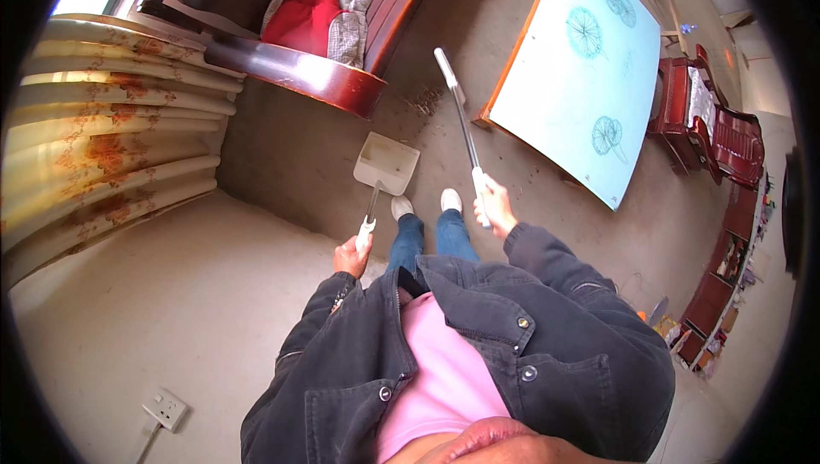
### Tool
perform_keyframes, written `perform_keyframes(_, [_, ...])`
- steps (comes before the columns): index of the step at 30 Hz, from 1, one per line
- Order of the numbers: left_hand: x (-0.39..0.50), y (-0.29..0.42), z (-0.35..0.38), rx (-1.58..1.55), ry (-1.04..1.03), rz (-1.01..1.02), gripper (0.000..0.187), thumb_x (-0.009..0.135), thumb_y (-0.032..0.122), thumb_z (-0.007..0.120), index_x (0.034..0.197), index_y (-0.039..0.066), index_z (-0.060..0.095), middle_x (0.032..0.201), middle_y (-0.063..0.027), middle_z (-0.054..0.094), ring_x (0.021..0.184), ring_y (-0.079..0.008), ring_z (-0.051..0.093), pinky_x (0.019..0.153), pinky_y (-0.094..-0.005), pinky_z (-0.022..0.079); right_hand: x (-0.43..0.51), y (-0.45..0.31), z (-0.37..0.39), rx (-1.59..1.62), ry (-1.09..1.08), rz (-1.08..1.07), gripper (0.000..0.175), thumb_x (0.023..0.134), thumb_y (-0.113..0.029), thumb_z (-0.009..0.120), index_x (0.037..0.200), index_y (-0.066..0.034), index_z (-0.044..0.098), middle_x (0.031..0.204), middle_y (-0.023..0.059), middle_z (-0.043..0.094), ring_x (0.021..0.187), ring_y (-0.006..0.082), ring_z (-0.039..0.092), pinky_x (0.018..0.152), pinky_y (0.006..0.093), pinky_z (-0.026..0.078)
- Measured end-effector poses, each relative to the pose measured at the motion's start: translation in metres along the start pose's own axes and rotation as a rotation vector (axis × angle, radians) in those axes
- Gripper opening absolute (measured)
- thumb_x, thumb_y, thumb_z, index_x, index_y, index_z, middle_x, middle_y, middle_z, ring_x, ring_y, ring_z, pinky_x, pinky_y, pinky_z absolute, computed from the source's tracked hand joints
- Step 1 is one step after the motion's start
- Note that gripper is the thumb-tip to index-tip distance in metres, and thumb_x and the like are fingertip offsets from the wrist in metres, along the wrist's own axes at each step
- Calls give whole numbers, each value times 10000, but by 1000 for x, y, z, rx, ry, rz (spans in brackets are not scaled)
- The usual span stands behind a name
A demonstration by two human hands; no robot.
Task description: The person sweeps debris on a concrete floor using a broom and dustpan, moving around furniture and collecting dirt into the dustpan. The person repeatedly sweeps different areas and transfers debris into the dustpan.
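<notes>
My left hand is closed around the white grip of a long-handled dustpan. The pan rests on the floor just in front of my left shoe, and a few small specks show in it. In my right hand is the white grip of a metal-shafted broom, which slants away from me. Its head is hard to make out near the far end. A scatter of brown debris lies on the floor left of the broom, beyond the dustpan.
A wooden bench with red and checked cloths stands ahead to the left. A low table with a patterned pale top is at the right, chairs beyond it. Flowered curtains hang at the left; a wall socket is at lower left.
</notes>
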State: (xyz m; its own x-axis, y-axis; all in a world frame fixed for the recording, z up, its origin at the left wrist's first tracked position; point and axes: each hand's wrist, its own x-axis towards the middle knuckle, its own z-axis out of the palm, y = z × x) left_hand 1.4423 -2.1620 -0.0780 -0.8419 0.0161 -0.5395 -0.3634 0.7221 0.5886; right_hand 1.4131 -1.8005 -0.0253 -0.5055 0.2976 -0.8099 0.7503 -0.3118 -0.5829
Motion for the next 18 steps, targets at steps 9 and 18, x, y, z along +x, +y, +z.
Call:
perform_keyframes(9, [-12,28,18,27,57,5,404,881,432,660,878,30,704,696,-195,654,662,-279,686,610,-382,500,228,-33,-8,-730,82,32,267,878,-159,513,1097,-35,602,940,240,685,921,385,684,768,518,547])
perform_keyframes(18, [-22,29,29,-74,47,-62,412,896,412,653,862,3,691,650,-154,639,634,-159,633,616,-354,485,91,-71,-121,-1322,-232,-307,365,958,-213,448,1282,-104,576,1051,249,667,969,440,646,843,495,523])
